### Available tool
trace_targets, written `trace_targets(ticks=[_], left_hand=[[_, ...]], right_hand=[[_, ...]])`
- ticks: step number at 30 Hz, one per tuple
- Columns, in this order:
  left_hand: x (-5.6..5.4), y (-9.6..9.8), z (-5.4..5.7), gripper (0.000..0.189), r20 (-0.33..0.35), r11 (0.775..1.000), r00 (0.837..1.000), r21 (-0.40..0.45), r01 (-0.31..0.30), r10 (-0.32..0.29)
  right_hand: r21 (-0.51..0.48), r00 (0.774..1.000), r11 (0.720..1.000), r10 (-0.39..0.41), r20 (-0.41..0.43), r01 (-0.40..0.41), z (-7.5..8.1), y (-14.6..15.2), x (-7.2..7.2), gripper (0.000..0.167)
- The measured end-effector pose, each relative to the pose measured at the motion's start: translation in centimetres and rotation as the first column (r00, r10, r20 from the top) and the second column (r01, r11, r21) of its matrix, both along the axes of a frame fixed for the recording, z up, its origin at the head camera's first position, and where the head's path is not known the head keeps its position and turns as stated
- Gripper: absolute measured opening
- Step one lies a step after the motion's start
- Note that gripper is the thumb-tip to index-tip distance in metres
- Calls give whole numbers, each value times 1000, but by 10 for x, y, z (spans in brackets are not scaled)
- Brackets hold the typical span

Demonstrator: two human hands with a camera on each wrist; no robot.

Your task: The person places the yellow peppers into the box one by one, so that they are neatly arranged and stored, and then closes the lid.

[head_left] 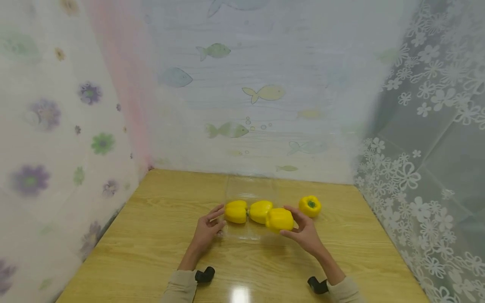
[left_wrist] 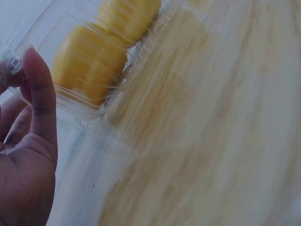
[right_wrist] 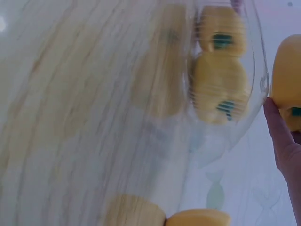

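Observation:
A clear plastic clamshell container (head_left: 236, 235) lies on the table with two yellow bell peppers in it, a left one (head_left: 235, 212) and a right one (head_left: 259, 211). In the left wrist view, my left hand (left_wrist: 28, 160) pinches the container's rim between thumb and fingers. My right hand (head_left: 307, 235) grips another yellow bell pepper (head_left: 279, 219) between thumb and fingers, above the container's right end. A fourth yellow pepper (head_left: 310, 206) stands on the table just beyond my right hand, its green stem showing.
The container's transparent lid (head_left: 250, 187) is folded back toward the wall. The wooden table (head_left: 166, 202) meets a fish-patterned curtain (head_left: 265, 139) at the back, with flowered sheets on both sides. Black fittings (head_left: 205, 275) sit at both wrists.

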State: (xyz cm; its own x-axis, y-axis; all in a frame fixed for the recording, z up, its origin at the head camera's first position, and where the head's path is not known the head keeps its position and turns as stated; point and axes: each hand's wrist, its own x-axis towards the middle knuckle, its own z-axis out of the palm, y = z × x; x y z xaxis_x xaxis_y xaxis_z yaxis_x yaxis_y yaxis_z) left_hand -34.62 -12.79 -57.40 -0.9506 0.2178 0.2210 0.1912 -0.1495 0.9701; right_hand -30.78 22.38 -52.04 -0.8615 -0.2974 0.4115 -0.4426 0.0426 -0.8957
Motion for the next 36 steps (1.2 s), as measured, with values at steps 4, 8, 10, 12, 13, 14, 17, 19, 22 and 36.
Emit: trace_targets(ticks=[4, 8, 10, 12, 13, 14, 17, 19, 22, 36], left_hand=[[-1, -1, 1, 48, 3, 1000, 1000, -6, -3, 3], [-2, -1, 1, 48, 13, 1000, 1000, 0, 1, -1], [-2, -1, 2, 48, 15, 1000, 1000, 5, 1, -1], [-2, -1, 2, 48, 13, 1000, 1000, 14, -1, 0], [-2, -1, 2, 48, 10, 1000, 1000, 16, -2, 1], [-2, -1, 2, 47, 7, 1000, 1000, 17, -3, 3], [-2, -1, 0, 47, 5, 1000, 1000, 22, 0, 0], [-3, -1, -1, 47, 6, 1000, 1000, 20, 6, -6], [-3, -1, -1, 48, 11, 1000, 1000, 23, 14, -15], [-1, 2, 1, 47, 5, 1000, 1000, 12, 3, -3]], right_hand=[[10, 1000, 1000, -10, -4, 10, -2, -6, -1, 69], [-5, 1000, 1000, -22, -2, 22, -4, -11, -2, 69], [-9, 1000, 1000, -20, 4, 20, -5, -13, -2, 69], [-9, 1000, 1000, -18, 13, 18, -6, -16, -2, 70], [-4, 1000, 1000, -19, 19, 19, -6, -17, -2, 70], [-1, 1000, 1000, -18, 22, 18, -6, -18, -2, 70], [13, 999, 1000, -10, 30, 9, -6, -22, -1, 69], [26, 999, 1000, 0, 34, -1, -6, -24, -1, 69], [44, 999, 999, 9, 33, -10, -5, -28, -1, 68], [48, 998, 999, 10, 56, -12, -6, -42, -3, 64]])
